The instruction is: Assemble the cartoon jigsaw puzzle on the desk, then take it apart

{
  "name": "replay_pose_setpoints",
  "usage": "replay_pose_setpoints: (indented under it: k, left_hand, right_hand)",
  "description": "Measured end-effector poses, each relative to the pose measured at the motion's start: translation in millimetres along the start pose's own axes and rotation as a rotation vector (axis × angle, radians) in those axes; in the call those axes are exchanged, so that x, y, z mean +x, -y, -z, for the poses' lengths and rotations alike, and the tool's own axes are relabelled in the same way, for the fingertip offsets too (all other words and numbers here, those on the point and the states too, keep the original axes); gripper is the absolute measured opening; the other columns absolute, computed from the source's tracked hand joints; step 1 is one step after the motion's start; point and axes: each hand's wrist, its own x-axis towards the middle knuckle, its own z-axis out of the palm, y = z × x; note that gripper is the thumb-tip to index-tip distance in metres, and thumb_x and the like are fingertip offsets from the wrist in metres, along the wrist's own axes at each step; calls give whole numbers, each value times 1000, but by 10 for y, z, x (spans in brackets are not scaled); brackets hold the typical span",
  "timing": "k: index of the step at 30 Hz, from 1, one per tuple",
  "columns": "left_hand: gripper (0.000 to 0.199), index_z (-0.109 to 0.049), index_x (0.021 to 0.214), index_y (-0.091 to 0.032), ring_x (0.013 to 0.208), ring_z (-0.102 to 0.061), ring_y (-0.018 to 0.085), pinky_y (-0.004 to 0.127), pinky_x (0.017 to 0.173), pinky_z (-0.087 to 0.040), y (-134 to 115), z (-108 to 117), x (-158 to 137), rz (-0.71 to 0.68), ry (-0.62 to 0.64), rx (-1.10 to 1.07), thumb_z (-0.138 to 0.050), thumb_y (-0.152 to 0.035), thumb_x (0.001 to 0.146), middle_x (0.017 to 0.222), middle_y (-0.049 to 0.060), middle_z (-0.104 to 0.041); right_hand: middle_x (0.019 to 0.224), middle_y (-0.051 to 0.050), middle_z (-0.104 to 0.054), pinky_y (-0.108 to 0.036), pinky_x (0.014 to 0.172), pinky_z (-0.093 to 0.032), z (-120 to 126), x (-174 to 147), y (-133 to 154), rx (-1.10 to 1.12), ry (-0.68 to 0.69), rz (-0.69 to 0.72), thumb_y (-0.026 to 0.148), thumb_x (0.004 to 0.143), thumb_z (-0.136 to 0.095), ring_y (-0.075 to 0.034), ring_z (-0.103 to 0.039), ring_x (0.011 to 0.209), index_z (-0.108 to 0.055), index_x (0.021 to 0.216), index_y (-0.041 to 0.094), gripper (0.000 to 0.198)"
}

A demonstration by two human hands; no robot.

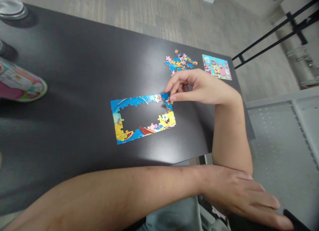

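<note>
Fingers point(175, 83) of my right hand point(196, 86) bend close together at the top right corner of the frame point(138, 134); I can't tell if they pinch anything. I think I'm lining up that corner, and the next move calls for a soft push. The frame lies on the black table point(82, 64). Down and right of it, my left hand point(236, 191) is by my right arm point(229, 131), its grip hidden. The frame is blue and yellow, with bumpy inside edges, a big hole and a yellow smiley point(166, 119). Up and right of it sit a bright card point(216, 67) and a pile point(181, 62). Tiniest is the red piece point(168, 101) by my thumb point(184, 96).
</note>
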Motion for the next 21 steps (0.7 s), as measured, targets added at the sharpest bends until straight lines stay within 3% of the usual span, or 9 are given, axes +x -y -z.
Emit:
replay_pose_setpoints:
  k: [1, 3, 8, 12, 21]
  left_hand:
    - [93, -64, 187, -68, 152, -78, 3, 20, 107, -65, -17, -13, -3, -71, -66, -40, -25, -17, 120, 169, 1, -72]
    - [92, -77, 180, -58, 145, -83, 2, 17, 115, -62, -41, -46, -8, -112, -148, -109, -31, -9, 116, 164, 2, -82]
    - [86, -82, 175, -57, 146, -84, 7, 21, 115, -67, -87, -146, -14, -36, -230, -175, -37, -10, 118, 170, 0, -84]
    - [84, -87, 169, -55, 141, -86, 6, 21, 108, -67, -96, -164, -11, -14, -300, -204, -40, -8, 118, 163, -2, -88]
    - [86, -84, 174, -54, 148, -85, 8, 23, 114, -67, -75, -119, -21, -36, -242, -228, -34, -9, 119, 172, -1, -84]
  right_hand:
    - [104, -6, -94, -37, 85, -65, -33, 0, 39, -1, 37, -6, 52, 104, -112, -23, -83, 95, -92, 121, 22, 40]
    - [104, -6, -94, -36, 83, -64, -83, 1, 79, -4, 71, -28, 49, 101, -114, -22, -83, 93, -92, 120, 22, 39]
    - [104, -3, -95, -37, 78, -63, -154, -2, 96, -24, 64, -77, 36, 105, -107, -20, -80, 86, -93, 116, 25, 21]
    - [98, 1, -93, -37, 74, -58, -183, 9, 103, -50, 77, -54, 31, 105, -105, -19, -77, 81, -92, 114, 27, 16]
    - [98, 1, -94, -40, 67, -48, -198, 27, 94, -108, 88, -52, 32, 106, -102, -21, -77, 85, -91, 120, 27, 18]
